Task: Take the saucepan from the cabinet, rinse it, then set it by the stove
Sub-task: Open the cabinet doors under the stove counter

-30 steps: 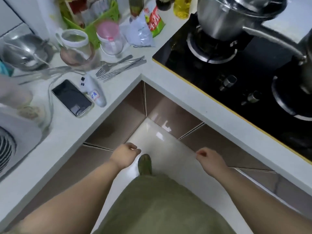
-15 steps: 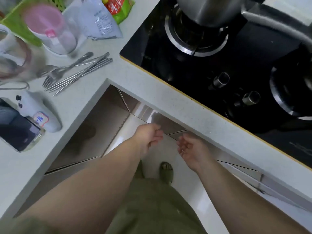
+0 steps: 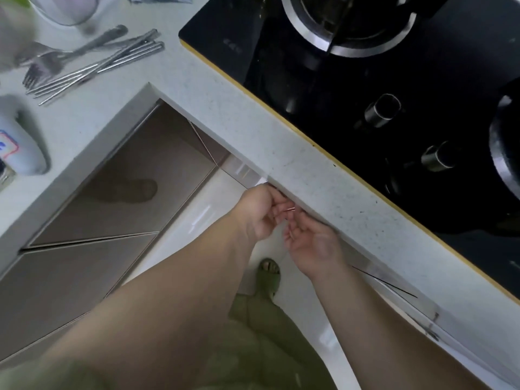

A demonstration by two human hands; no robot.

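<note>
No saucepan is in view. Both hands are at the top edge of the cabinet door [image 3: 374, 277] under the black glass stove [image 3: 365, 108], tucked below the white counter lip [image 3: 309, 198]. My left hand [image 3: 260, 213] has its fingers curled on the door's thin copper-coloured top edge [image 3: 289, 210]. My right hand [image 3: 312, 246] is just beside it, palm turned up, fingers spread and holding nothing. The fingertips of both hands are partly hidden by the counter lip.
Brown cabinet doors [image 3: 126, 187] line the left run of the corner. Forks and chopsticks [image 3: 90, 63], a white bottle [image 3: 19, 142] and a clear jar [image 3: 67, 9] lie on the left counter. Stove knobs [image 3: 380, 111] sit near the front. My green-slippered foot [image 3: 268, 274] stands on the white floor.
I have leaned in toward the stove side. Both hands rose from open air in front of the cabinets to the top edge of the door under the counter lip, and the left closed on it.
</note>
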